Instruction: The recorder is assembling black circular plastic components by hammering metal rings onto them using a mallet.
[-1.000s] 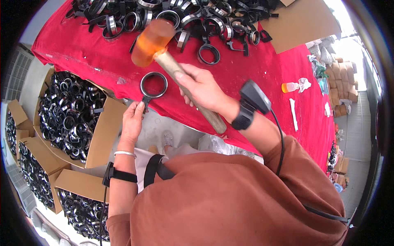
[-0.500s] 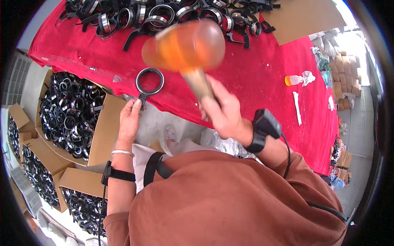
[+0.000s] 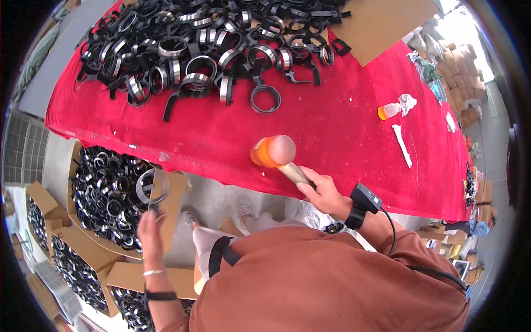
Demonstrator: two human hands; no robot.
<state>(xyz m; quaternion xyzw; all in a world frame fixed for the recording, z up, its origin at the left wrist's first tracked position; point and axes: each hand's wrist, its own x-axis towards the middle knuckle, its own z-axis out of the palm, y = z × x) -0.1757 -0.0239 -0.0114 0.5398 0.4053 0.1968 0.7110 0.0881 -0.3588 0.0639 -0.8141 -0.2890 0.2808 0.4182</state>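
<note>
Holds up an orange mallet (image 3: 273, 151) in the right hand (image 3: 325, 195), its barrel-shaped head glossy, paler on the upper face, above the red cloth (image 3: 332, 127), its wooden handle slanting down to the right. Shows a round, hollow ring (image 3: 140, 189), motion-blurred, over the open carton (image 3: 176, 207), dark tab pointing toward the left hand (image 3: 150, 235), too blurred to tell whether gripped.

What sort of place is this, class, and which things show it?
Probably a workshop or small factory: heaped black-and-silver rings on a red-covered table, cardboard boxes full of similar rings, and a mallet in the right hand.
</note>
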